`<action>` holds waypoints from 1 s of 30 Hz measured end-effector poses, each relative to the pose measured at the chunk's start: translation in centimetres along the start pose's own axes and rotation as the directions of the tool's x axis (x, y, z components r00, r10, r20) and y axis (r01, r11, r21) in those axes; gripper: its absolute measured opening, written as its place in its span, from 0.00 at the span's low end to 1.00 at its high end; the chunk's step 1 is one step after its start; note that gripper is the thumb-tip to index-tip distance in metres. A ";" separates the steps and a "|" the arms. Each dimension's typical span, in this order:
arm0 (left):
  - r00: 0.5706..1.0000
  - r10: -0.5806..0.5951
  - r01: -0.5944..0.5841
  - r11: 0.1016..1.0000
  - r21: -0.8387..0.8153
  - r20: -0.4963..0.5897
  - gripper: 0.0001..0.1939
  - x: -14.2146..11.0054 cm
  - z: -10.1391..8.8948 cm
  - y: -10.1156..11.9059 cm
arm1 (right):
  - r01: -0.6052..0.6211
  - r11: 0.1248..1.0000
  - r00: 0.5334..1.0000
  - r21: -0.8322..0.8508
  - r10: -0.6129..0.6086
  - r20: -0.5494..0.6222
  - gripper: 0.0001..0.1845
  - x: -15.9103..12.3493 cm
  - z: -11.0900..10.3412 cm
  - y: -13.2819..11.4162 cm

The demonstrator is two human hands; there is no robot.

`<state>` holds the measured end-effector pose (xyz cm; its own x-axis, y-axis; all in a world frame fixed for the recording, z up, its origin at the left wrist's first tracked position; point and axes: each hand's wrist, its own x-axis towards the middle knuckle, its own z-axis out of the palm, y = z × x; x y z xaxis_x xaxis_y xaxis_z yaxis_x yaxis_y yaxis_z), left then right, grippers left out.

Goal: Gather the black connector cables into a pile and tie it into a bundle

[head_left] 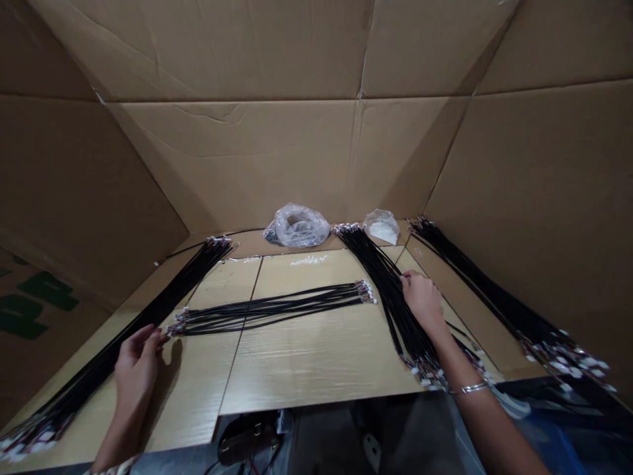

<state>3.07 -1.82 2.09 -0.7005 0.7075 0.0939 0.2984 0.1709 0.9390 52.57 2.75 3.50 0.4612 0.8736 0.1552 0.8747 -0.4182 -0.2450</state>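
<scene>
My left hand [136, 366] rests on the wooden table [306, 356] with its fingertips pinched at the left end of a small horizontal bundle of black cables [271, 307]. A long cable bundle [123, 346] runs diagonally just to its left. My right hand [420, 297] lies on the upper part of another diagonal cable bundle [390, 290], fingers curled down onto the wires. A thin bracelet [469, 388] circles that wrist.
A further cable bundle [494, 297] lies along the right cardboard wall [544, 198]. Two plastic bags stand at the back: a crumpled clear bag [297, 225] and a small bag of white parts [382, 225]. Cardboard walls enclose the table on three sides. The table's front edge is near me.
</scene>
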 end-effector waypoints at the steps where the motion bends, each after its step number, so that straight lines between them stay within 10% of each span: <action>1: 1.000 -0.023 0.023 1.000 -0.004 -0.008 0.10 0.0 0.0 0.2 | 0.011 1.000 1.000 0.028 -0.011 0.001 0.13 0.2 0.3 0.3; 13: 0.991 -0.110 0.110 0.994 0.003 -0.082 0.11 0.5 0.5 0.5 | 0.282 0.814 0.894 0.507 -0.031 -0.446 0.20 0.7 -1.8 0.9; 21: 0.969 0.234 -0.231 0.972 0.050 -0.083 0.08 -1.6 0.2 1.6 | 0.465 0.795 0.853 0.390 -0.283 -0.440 0.23 -5.1 -8.1 -3.1; 25: 0.943 0.289 -0.260 0.948 -0.182 0.163 0.16 -3.4 2.8 4.8 | 0.717 0.664 0.673 0.213 -0.579 -0.460 0.19 -7.7 -7.7 -5.2; 30: 0.846 0.276 0.029 0.831 -0.555 0.456 0.27 -4.7 6.2 9.2 | 0.887 0.461 0.400 -0.002 -0.772 -0.495 0.15 -9.5 -6.0 -6.6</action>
<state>13.16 0.65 8.25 -0.2143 0.9586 0.1876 -0.1320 -0.2187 0.9668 43.33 -4.25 9.34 -0.4168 0.5485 0.7248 0.8127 0.5821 0.0268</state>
